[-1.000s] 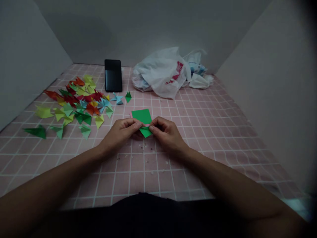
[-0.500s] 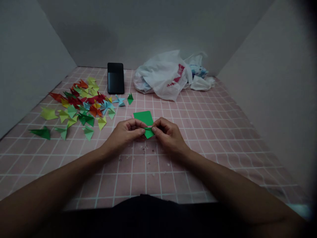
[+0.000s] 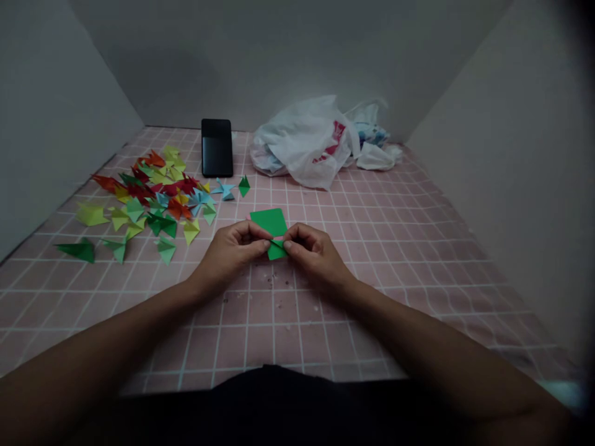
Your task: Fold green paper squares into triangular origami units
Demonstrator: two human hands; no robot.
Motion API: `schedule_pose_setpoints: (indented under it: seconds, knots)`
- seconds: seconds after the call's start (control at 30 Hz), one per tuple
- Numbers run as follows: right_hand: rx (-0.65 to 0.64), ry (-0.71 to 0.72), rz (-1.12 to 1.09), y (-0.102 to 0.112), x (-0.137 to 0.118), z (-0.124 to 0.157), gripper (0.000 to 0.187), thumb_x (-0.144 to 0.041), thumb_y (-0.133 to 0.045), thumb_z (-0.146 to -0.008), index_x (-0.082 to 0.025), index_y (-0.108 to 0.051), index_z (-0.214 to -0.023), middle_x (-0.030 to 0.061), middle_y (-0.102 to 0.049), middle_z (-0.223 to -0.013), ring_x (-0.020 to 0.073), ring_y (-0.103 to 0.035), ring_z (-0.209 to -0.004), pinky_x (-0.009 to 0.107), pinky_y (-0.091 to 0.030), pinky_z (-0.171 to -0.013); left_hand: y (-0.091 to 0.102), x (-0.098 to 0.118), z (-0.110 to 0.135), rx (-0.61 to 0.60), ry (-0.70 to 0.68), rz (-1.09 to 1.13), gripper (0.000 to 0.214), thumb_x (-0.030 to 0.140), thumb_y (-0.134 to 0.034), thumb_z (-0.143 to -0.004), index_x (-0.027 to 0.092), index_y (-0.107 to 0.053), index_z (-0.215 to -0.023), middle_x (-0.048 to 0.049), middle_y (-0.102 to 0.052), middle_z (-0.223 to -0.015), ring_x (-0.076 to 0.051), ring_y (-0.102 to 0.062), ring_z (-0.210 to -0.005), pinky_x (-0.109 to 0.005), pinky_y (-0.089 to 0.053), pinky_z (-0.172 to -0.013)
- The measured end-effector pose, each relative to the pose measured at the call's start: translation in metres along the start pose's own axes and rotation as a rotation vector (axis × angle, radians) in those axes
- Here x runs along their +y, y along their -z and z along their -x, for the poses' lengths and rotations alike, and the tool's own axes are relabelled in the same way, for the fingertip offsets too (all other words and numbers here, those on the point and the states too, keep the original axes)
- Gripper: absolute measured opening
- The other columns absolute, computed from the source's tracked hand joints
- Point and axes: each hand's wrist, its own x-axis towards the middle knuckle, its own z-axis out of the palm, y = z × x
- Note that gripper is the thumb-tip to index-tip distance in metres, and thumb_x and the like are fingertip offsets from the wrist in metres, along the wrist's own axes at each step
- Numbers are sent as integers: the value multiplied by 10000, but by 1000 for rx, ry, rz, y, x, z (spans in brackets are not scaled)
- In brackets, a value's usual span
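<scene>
Green folded paper [image 3: 277,249] is sitting between my two hands, just above the pink tiled mat [image 3: 372,248]. My left hand [image 3: 231,249] is pinching its left end and my right hand [image 3: 315,255] its right end, both equally near. Its long axis is running side to side, with one corner pointing toward me, just in front of the green square [image 3: 268,220].

1. You are facing a surface [image 3: 395,260] showing pink squares ruled with a white grid.
2. The paper piece [image 3: 277,251] and the flat sheet [image 3: 267,221] are both showing solid green.
3. The folded shapes [image 3: 153,198] are mixing red, orange, yellow, green and pale blue.
4. The phone [image 3: 216,147] is showing black; the plastic bag [image 3: 302,139] is showing white with red print.
</scene>
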Motion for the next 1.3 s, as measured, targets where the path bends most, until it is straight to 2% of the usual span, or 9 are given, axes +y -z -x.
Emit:
schedule_pose_setpoints:
  seconds: [0.13, 0.27, 0.4, 0.57, 0.73, 1.1, 1.3]
  knots:
    - [-20, 3, 9, 0, 0, 0, 170, -344, -647, -829, -191, -590, -783, 8, -573, -787, 156, -504, -744, 318, -375, -701, -1, 1, 2, -21, -24, -10, 137, 251, -784, -673, 168, -704, -747, 23, -686, -724, -107, -613, -670, -227, -496, -650]
    - [-12, 53, 70, 0, 1, 1, 122, -304, -636, -852, -199, -602, -800, 7, -584, -796, 160, -524, -765, 319, -394, -714, 1, 0, 0, -39, 49, -11, 148, 243, -772, -687, 169, -733, -809, 28, -690, -734, -90, -604, -629, -211, -490, -621]
    - [-5, 125, 151, 1, 2, 1, 92, -258, -623, -878, -205, -600, -807, 12, -591, -817, 165, -536, -786, 326, -403, -729, 4, -2, -2, -81, 117, 44, 160, 261, -775, -687, 168, -738, -812, 17, -701, -727, -104, -634, -617, -236, -540, -644]
    - [5, 163, 192, 2, 4, 1, 81, -219, -614, -898, -212, -598, -819, 10, -586, -821, 164, -537, -788, 328, -412, -735, 4, -4, -2, -90, 136, 84, 210, 362, -781, -741, 164, -734, -794, -18, -710, -720, -136, -660, -640, -280, -584, -676]
    - [9, 196, 195, 1, 4, 1, 88, -195, -619, -893, -212, -600, -809, 8, -585, -817, 163, -544, -787, 330, -415, -744, 5, -4, -3, -87, 142, 56, 244, 374, -829, -713, 162, -723, -769, -24, -715, -744, -131, -656, -646, -287, -590, -692]
    - [17, 82, 113, 0, 5, 1, 88, -265, -619, -882, -200, -613, -823, 13, -605, -818, 164, -545, -783, 317, -421, -730, 2, -2, -3, -94, 112, -8, 253, 368, -821, -701, 152, -728, -793, -7, -711, -740, -117, -648, -635, -263, -567, -670]
    - [-37, -29, -24, -2, 8, 0, 176, -365, -574, -922, -204, -588, -855, -17, -553, -739, 133, -520, -663, 291, -423, -644, -2, 5, 2, -13, 43, -134, 189, 336, -759, -755, 155, -721, -794, -7, -703, -742, -120, -637, -640, -247, -546, -652]
